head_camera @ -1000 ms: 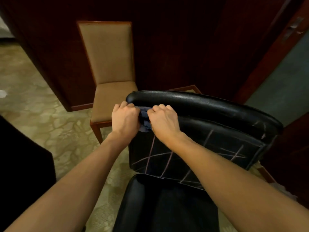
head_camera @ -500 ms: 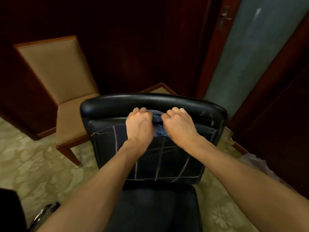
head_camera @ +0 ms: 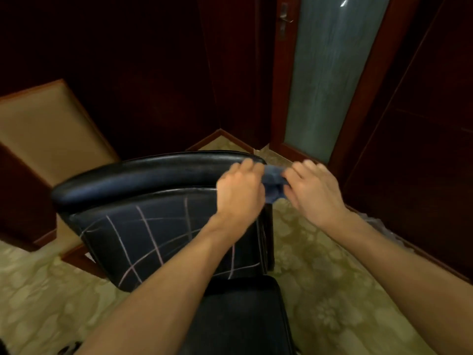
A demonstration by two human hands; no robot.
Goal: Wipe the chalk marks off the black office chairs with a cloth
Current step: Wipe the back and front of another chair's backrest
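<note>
Both forearms reach forward from the near edge. Left hand and right hand sit close side by side, fingers curled, each gripping one end of a bunched blue cloth held between them at the right end of the black office chair top roll. Chalk marks cross the backrest below. A tan chair stands far left; patterned carpet lies underneath.

Bunched blue cloth at chalk-lined black chair
</note>
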